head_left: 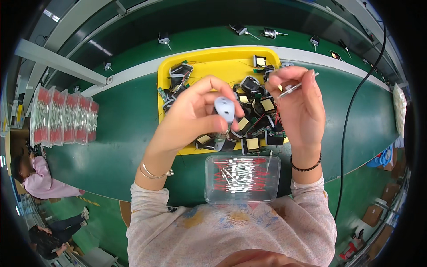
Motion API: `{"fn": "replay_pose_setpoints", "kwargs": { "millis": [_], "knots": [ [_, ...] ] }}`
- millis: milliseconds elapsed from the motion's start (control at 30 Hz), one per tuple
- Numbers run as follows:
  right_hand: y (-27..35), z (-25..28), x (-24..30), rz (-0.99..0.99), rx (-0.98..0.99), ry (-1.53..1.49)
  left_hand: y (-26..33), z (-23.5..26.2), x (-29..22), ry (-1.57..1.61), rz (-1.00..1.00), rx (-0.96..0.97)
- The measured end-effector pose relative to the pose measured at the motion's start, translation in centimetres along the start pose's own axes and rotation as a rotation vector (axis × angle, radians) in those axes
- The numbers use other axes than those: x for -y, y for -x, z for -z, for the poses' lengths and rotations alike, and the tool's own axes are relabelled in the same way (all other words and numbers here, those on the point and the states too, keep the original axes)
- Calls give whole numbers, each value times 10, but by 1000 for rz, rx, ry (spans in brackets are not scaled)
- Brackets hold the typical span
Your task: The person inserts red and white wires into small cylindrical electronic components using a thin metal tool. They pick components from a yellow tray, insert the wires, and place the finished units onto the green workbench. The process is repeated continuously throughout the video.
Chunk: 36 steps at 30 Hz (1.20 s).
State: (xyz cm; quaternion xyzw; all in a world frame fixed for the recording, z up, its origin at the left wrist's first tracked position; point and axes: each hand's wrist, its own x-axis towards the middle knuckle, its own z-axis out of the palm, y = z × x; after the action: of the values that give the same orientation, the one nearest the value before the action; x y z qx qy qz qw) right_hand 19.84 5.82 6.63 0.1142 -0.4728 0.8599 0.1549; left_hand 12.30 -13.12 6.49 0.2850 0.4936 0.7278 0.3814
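Observation:
My left hand (193, 113) grips a small device with a pale grey oval end cap (224, 109) that has small dark holes; the rest of it is hidden by my fingers. My right hand (308, 104) pinches a slim white rod-like part (290, 91) between thumb and fingers, with thin red wires hanging below it. Both hands are raised over a yellow tray (213, 54) full of black devices (267, 106) with cream pads, green circuit boards and loose wires. Close to my body sits a clear plastic box (218, 199) with white parts on red leads (238, 175).
Stacked clear boxes (64, 116) of red-and-white parts stand at the left of the green table (120, 147). A black cable (347, 120) hangs down on the right. Beyond the tray, a green strip (195, 39) carries several similar devices. Two people (42, 178) are at the far left.

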Motion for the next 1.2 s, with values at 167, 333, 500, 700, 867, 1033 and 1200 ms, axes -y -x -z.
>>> {"fn": "replay_pose_setpoints", "kwargs": {
  "millis": [167, 333, 500, 700, 867, 1033, 1200],
  "knots": [
    [1, -4, -3, 7, -36, 7, -5, -7, 7, -48, 3, -46],
    [-1, -7, -3, 41, 60, 71, -2, -22, -1, -89, 2, -80],
    [-2, -9, -1, 25, 222, 156, -2, -9, 5, -365, -312, 70],
    [0, -12, 0, -38, 245, 282, -3, -15, 2, -520, -311, 183],
    [-2, -13, 0, 206, 218, 586, -5, -12, 0, -587, -333, 167],
    [2, -15, 14, 287, 126, 918, 0, -16, -5, -958, -543, -33],
    [9, -16, 7, 239, -54, 907, 5, -27, 2, -1419, -684, -206]
  ]
}}
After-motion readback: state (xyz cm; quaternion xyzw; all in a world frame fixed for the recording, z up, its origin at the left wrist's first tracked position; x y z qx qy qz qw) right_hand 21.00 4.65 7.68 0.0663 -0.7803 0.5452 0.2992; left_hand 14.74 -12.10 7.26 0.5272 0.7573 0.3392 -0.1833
